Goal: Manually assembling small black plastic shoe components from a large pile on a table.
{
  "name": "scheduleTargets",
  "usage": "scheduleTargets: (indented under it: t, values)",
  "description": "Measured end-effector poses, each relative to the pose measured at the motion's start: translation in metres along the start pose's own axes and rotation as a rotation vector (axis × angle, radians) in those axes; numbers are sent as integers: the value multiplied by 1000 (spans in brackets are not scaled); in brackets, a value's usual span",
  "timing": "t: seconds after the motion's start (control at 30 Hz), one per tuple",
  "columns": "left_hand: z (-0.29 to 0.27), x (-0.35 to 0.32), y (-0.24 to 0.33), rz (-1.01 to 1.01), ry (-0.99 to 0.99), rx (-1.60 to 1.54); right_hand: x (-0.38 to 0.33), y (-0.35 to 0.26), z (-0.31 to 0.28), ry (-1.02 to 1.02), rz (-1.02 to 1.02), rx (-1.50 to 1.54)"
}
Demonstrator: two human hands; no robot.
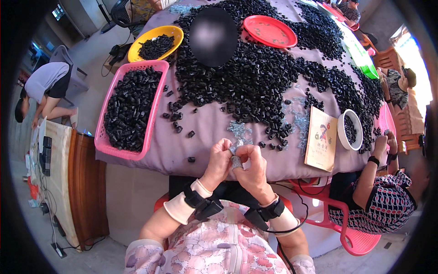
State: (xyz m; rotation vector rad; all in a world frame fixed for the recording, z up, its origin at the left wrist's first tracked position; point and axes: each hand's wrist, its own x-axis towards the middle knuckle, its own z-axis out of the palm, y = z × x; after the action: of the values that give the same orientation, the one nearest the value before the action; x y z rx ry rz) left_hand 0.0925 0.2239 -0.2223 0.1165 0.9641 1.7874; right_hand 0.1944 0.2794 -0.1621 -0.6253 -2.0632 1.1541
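Close together at the near edge of the cloth-covered table (207, 150), my left hand (217, 162) and my right hand (253, 171) meet fingertip to fingertip. Both are closed in a pinch. What they hold is too small to make out. A grey wrap (236, 162) shows on a finger between them. Just beyond my fingertips lies a little heap of small clear, bluish pieces (239, 130). Past that spreads a large pile of small black cylindrical caps (260, 86), with a few loose ones near my left hand.
To my left stands a pink basket (101, 130) of black parts, behind it a yellow plate (179, 33). A red tray (273, 31) lies across the pile. Rightward are a booklet (320, 139), a white bowl (341, 137) and a seated person (383, 196). Dark cables run beside my right arm.
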Motion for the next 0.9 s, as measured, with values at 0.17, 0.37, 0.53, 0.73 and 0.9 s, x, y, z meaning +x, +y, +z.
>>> scheduleTargets:
  t: [0.17,0.37,0.53,0.73,0.9]
  values:
    - [2,5,8,187,-49,426,-5,6,7,74,51,64]
    - [28,-8,25,-69,-83,65,-7,3,10,95,90,166]
    - [29,-4,25,-3,-142,186,-9,10,9,133,142,234]
    - [24,-5,36,616,-40,1236,6,-2,-9,207,311,388]
    - [27,-14,34,748,-30,1389,8,22,-10,105,380,330]
